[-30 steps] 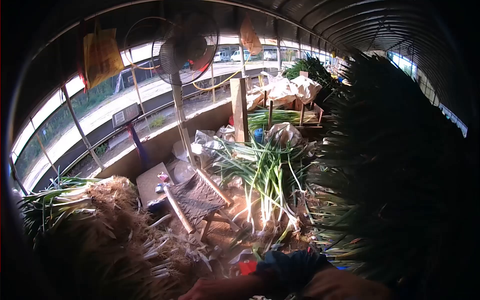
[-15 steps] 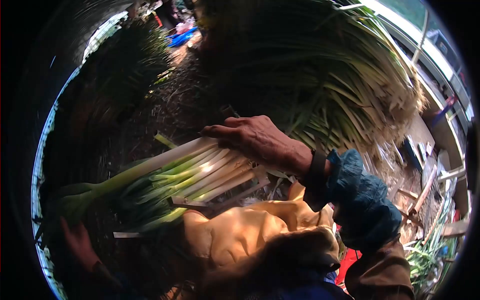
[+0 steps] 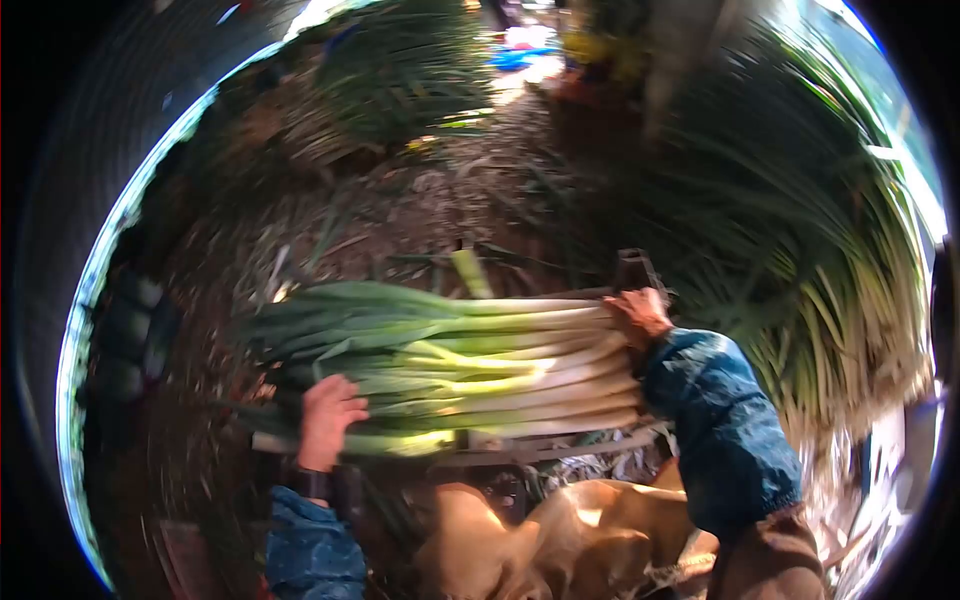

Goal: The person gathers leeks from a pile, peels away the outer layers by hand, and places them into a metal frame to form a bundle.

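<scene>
Several leeks (image 3: 500,365) lie side by side on a low wooden rack, their green leaves to the left and white ends to the right. My left hand (image 3: 330,420) rests at the near edge of the leaves, fingers a little bent and apart, holding nothing. At the far right corner of the row, my right hand (image 3: 642,315) has its fingers closed around the white end of the farthest leek. Its palm side is hidden, and motion blurs both hands.
A big heap of leeks (image 3: 830,300) stands on the right, roots toward me. Another leafy pile (image 3: 410,80) is at the back left. Plant scraps (image 3: 460,200) litter the ground. Tan cloth (image 3: 570,530) covers my lap beneath the rack's near rail (image 3: 560,450).
The view has swung left. The leek my right hand held above the row now lies level with the others. My left hand has come in from the lower left to the leaves.
</scene>
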Motion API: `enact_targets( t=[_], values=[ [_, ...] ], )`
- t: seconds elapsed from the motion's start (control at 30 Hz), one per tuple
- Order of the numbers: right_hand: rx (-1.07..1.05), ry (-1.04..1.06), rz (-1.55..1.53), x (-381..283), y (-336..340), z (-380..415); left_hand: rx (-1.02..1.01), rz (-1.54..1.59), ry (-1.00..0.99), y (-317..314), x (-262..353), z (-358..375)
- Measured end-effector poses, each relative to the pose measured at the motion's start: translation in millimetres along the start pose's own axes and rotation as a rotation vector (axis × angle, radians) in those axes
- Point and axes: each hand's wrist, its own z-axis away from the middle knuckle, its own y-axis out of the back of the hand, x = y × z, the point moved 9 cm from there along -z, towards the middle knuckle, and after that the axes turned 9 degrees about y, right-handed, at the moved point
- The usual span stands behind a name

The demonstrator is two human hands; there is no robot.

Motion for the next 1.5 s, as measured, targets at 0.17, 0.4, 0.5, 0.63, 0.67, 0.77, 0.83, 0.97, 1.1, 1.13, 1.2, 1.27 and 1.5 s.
enact_targets(
  t=[0.17, 0.4, 0.5, 0.63, 0.67, 0.77, 0.83, 0.97, 1.1, 1.13, 1.2, 1.27, 1.5],
  values=[
    [-0.200, 0.049, -0.037, 3.8, 34.0, -40.0, 0.187, -0.155, -0.143, 32.0, 2.3, 123.2],
    [-0.127, 0.105, -0.738, -146.7, 225.3, -84.5, 0.411, -0.107, -0.247, 127.6, -34.5, 275.1],
    [0.145, 0.211, -0.874, -207.3, 306.0, -65.1, 0.478, -0.046, -0.375, 112.7, -12.7, 313.8],
    [0.155, 0.003, -1.317, -233.3, 327.4, -35.1, 0.203, 0.205, -0.513, 6.1, 45.2, 324.9],
    [0.134, -0.087, -1.368, -232.0, 309.2, -32.1, 0.123, 0.167, -0.523, -26.3, 59.9, 323.6],
    [0.053, -0.324, -1.608, -229.4, 195.6, -6.9, -0.223, 0.328, -0.547, -124.0, 58.1, 273.9],
    [0.320, -0.600, -2.077, -252.2, 221.9, 7.5, -0.290, 0.292, -0.493, -160.7, 43.3, 239.3],
    [-0.151, -0.004, -1.109, -278.5, 244.0, 14.6, -0.158, 0.159, -0.361, -122.6, 3.3, 173.8],
    [-0.293, -0.099, -1.271, -289.5, 203.9, 11.0, -0.156, 0.122, -0.092, -74.8, -52.3, 132.2],
    [-0.458, -0.107, -1.227, -302.7, 177.5, 21.3, -0.134, 0.171, 0.068, -69.7, -65.4, 128.1],
    [-0.675, -0.081, -1.165, -321.1, 135.5, 35.9, -0.157, 0.204, 0.166, -67.1, -81.0, 121.2],
    [-0.691, -0.043, -1.170, -329.9, 110.4, 32.1, -0.151, 0.249, 0.259, -62.3, -102.1, 118.8],
    [-0.763, 0.127, -1.077, -343.9, 82.5, 66.7, -0.004, 0.154, 0.308, -45.1, -104.6, 113.1]
  ],
)
